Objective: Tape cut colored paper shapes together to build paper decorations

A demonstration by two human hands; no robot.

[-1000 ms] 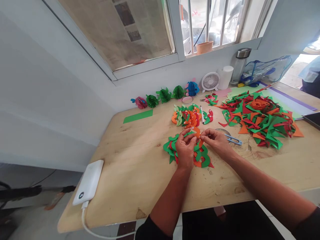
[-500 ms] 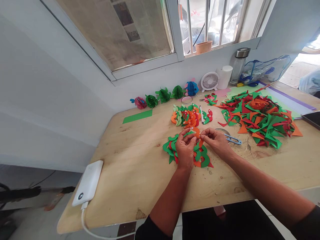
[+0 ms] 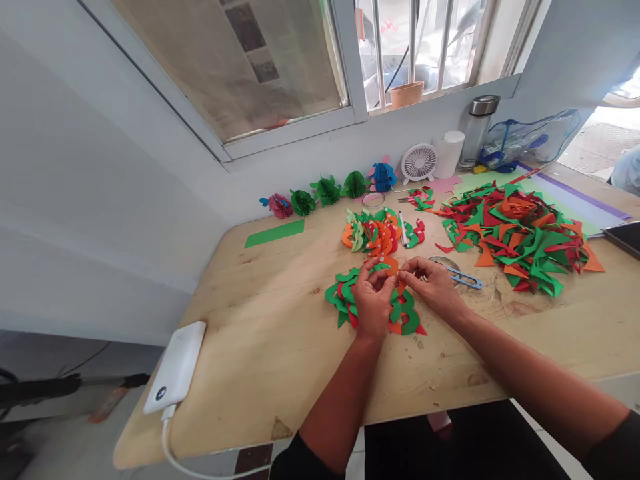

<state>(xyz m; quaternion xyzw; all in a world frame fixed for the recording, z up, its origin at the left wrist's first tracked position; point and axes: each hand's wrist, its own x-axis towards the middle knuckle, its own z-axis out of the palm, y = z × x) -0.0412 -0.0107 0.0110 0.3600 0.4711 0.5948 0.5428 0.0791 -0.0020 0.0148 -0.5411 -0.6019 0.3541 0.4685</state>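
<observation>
An orange paper piece (image 3: 389,264) is held between my two hands, over a pile of green, red and orange curved cutouts (image 3: 411,320). My left hand (image 3: 371,297) grips its left side, fingers curled and thumb pressed in. The fingertips of my right hand (image 3: 431,283) pinch its right edge, close to the left thumb. Just behind lies a second group of orange, red and green cutouts (image 3: 383,233) with small pale patches, a white pen (image 3: 403,229) resting at its right. A light-blue cutter (image 3: 467,280) and a clear tape roll (image 3: 447,263) lie beyond my right hand.
A large heap of paper scraps (image 3: 520,230) covers the right of the wooden table (image 3: 250,347). Folded paper figures (image 3: 329,191), a small fan (image 3: 419,163) and a glass bottle (image 3: 477,133) line the wall. A white power bank (image 3: 177,367) with a cable sits at left.
My right fingertips have moved slightly left, closer to my left thumb, and the orange piece has shifted a little with them. The surrounding items look the same.
</observation>
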